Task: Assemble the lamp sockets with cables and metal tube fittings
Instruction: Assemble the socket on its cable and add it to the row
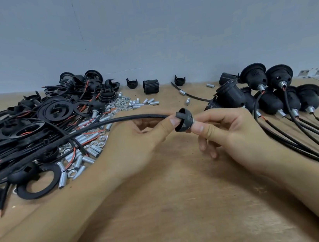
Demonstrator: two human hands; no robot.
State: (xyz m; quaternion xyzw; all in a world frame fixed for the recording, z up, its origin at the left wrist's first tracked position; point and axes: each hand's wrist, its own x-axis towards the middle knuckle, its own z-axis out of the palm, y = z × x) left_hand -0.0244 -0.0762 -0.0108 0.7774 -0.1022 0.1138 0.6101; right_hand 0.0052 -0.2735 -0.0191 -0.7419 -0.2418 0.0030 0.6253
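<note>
Above the near-centre bench, the left hand pinches the socket cap threaded on its cable while the right hand grips the metal tube fitting; misalignment could cross-thread the joint.

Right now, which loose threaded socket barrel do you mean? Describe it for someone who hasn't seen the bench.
Start at the back edge of the wooden table, where it meets the grey wall. Between two small clawed black caps stands the threaded barrel: a ribbed black cylinder, alone, with no cable and no flange.
</note>
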